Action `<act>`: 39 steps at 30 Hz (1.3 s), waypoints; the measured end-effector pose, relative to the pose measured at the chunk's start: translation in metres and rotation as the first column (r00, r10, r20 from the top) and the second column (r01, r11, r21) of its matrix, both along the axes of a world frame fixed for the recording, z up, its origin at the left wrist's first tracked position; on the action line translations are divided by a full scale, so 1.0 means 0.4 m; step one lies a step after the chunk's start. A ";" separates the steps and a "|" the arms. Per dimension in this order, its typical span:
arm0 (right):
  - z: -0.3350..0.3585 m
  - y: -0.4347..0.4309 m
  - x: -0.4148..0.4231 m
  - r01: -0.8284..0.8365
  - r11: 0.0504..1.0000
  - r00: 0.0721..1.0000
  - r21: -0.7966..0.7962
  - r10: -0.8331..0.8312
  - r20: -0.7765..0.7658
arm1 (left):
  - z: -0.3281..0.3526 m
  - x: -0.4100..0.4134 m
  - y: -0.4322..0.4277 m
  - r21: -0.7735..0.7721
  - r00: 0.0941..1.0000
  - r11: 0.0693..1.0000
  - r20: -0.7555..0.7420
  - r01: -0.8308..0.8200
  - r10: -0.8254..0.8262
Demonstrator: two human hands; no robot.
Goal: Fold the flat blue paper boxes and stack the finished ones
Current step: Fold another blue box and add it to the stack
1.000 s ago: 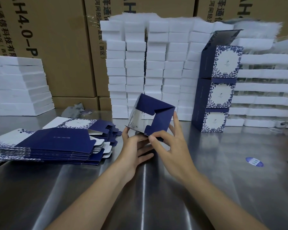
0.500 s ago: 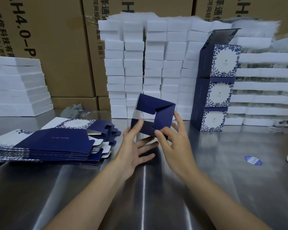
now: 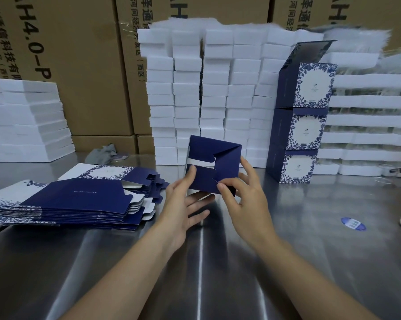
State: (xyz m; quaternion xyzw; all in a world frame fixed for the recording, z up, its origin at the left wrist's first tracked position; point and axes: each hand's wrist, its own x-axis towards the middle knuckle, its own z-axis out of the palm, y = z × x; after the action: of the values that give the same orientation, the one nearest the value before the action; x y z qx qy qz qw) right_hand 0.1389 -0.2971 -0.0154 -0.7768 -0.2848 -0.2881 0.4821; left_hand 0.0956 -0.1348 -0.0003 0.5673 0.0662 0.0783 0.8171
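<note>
Left of my hands, the flat blanks [image 3: 63, 202] lie piled within easy reach on the table [image 3: 310, 250]. My left hand [image 3: 183, 204] is spread, its thumb pressing a bottom flap and its straight fingers propping the box [image 3: 214, 167]. The box sits between both hands, base tilted toward me, its dark blue flaps almost interlocked. My right hand [image 3: 245, 199] pinches the lower corner, probably to tuck the last flap. Farther right stand three finished boxes [image 3: 303, 121].

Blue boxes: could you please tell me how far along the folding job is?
Done: three folded boxes stand in a stack on the right. In hand: a fourth box, its bottom flaps partly tucked, left hand pressing, right hand pinching a flap. Left: the pile of flats, many sheets deep.
</note>
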 end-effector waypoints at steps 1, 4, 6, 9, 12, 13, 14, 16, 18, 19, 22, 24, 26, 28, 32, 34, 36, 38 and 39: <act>-0.002 0.002 0.002 0.004 1.000 1.000 0.006 -0.004 0.000 | -0.004 0.004 -0.002 -0.002 0.999 0.999 0.005 -0.052 0.052; -0.007 0.002 0.007 0.026 1.000 0.999 0.004 -0.026 0.020 | -0.012 0.012 -0.007 -0.012 0.982 0.983 0.040 -0.183 0.183; -0.008 0.005 0.004 -0.007 1.000 1.000 0.014 0.007 0.031 | -0.016 0.014 -0.009 -0.002 0.963 0.966 0.087 -0.258 0.257; -0.004 0.021 -0.012 -0.021 0.986 0.998 0.164 0.031 -0.056 | -0.017 0.016 -0.006 0.050 0.933 0.939 0.141 -0.341 0.332; -0.004 0.030 -0.010 0.099 0.970 0.962 0.224 -0.035 -0.271 | -0.015 0.018 -0.008 0.076 0.931 0.932 0.126 -0.354 0.343; -0.001 0.030 -0.009 0.096 0.974 0.928 0.203 -0.014 -0.373 | -0.014 0.017 -0.010 0.075 0.932 0.933 0.123 -0.353 0.342; 0.001 0.030 -0.010 0.070 0.982 0.888 0.174 0.018 -0.460 | -0.013 0.017 -0.011 0.078 0.931 0.932 0.126 -0.353 0.342; 0.002 0.033 -0.014 0.009 0.989 0.830 0.148 0.075 -0.553 | -0.009 0.011 -0.015 0.106 0.931 0.930 0.139 -0.352 0.337; 0.004 0.038 -0.019 0.000 0.972 0.801 0.233 0.140 -0.582 | -0.007 0.008 -0.021 0.145 0.927 0.922 0.168 -0.359 0.335; 0.006 0.039 -0.019 0.016 0.954 0.789 0.299 0.172 -0.590 | -0.006 0.006 -0.025 0.170 0.924 0.916 0.191 -0.364 0.332; 0.013 0.040 -0.021 0.081 0.902 0.788 0.425 0.203 -0.581 | -0.013 0.013 -0.031 0.223 0.921 0.904 0.229 -0.365 0.315; 0.014 0.041 -0.026 0.106 0.894 0.817 0.435 0.171 -0.551 | -0.018 0.017 -0.033 0.225 0.924 0.906 0.226 -0.357 0.308; 0.012 0.042 -0.034 0.110 0.905 0.846 0.412 0.132 -0.517 | -0.018 0.016 -0.035 0.234 0.925 0.905 0.228 -0.355 0.304; 0.012 0.045 -0.041 0.117 0.919 0.864 0.375 0.092 -0.495 | -0.016 0.013 -0.038 0.229 0.921 0.903 0.238 -0.362 0.309; 0.016 0.046 -0.047 0.081 0.904 0.874 0.420 0.139 -0.466 | -0.014 0.009 -0.042 0.172 0.917 0.911 0.216 -0.374 0.335; 0.021 0.047 -0.049 0.022 0.881 0.862 0.473 0.223 -0.456 | -0.017 0.012 -0.041 0.158 0.923 0.916 0.182 -0.369 0.340; 0.025 0.049 -0.051 -0.030 0.861 0.846 0.507 0.292 -0.446 | -0.021 0.014 -0.038 0.153 0.930 0.921 0.149 -0.358 0.336; 0.028 0.051 -0.051 -0.054 0.862 0.837 0.503 0.314 -0.448 | -0.022 0.015 -0.035 0.126 0.931 0.926 0.136 -0.355 0.339; 0.028 0.051 -0.052 -0.056 0.863 0.833 0.502 0.317 -0.452 | -0.022 0.016 -0.035 0.112 0.929 0.927 0.136 -0.359 0.343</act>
State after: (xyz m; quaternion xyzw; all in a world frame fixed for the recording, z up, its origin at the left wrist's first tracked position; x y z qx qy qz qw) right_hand 0.1183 -0.2768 -0.0040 -0.6524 -0.1420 -0.0771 0.7404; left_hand 0.1018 -0.1487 -0.0089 0.5948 0.1145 0.2599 0.7520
